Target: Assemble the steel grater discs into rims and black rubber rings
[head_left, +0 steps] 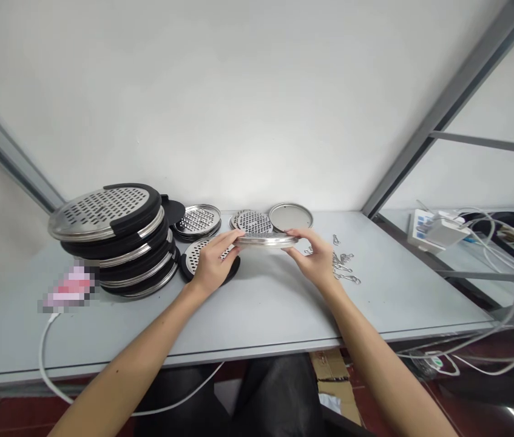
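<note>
A round metal disc (266, 241) is held up above the table, seen nearly edge-on. My left hand (215, 258) pinches its left rim, and my right hand (314, 255) grips the right rim between thumb and fingers. Below and behind my left hand lies a perforated disc with a black edge (194, 252), partly hidden by the hand. Just behind the held disc are perforated grater discs (254, 221). A plain round metal piece (291, 216) rests behind my right hand. Small metal clips (342, 262) lie scattered to the right of that hand.
A tall stack of black-edged grater discs (106, 212) stands at the left, beside a blurred pink item (70, 288) with a white cable. More metal discs (197, 220) lie near the wall. A power strip (425, 229) and cables are at the right, beyond the grey frame.
</note>
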Tool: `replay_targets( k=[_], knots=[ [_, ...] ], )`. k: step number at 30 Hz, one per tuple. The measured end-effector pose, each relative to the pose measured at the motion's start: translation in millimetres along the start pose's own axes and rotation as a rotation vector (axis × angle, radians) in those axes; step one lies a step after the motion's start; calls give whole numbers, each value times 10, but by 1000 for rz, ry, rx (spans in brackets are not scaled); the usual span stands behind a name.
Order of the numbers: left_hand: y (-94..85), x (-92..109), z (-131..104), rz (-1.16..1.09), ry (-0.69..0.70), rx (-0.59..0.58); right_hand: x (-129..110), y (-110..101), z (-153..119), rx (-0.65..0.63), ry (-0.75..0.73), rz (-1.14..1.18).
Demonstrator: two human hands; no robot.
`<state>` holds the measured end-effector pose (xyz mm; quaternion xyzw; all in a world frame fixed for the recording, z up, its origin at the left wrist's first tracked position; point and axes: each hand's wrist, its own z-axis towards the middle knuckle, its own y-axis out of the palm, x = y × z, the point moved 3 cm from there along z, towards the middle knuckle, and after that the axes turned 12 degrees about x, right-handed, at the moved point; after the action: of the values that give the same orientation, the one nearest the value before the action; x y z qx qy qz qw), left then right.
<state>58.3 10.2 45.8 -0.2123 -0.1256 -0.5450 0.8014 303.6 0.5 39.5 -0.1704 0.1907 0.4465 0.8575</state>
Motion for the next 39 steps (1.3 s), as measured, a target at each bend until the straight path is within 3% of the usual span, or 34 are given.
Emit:
replay_targets(
  k=[4,10,14,18,27,32,39],
  knots=[
    [35,-89,-6,-119,-205,17,31,18,-9,-70,137,77],
    [94,-260,-38,-281,-461,-18,78,13,-11,-58,131,148],
    [76,-253,-26,-235,-472,-78,68,20,-23,-62,129,96],
    [77,-257,-42,-231,-504,-51,45,21,-14,-30,153,35],
    [137,-319,-58,-449,-732,12,152,81,-13,-222,472,155],
    [92,-290,-28,-413,-713,-4,141,49,-7,-198,450,154],
    [74,-192,-4,-354,-652,-101,92,81,-16,-264,435,139]
  ],
)
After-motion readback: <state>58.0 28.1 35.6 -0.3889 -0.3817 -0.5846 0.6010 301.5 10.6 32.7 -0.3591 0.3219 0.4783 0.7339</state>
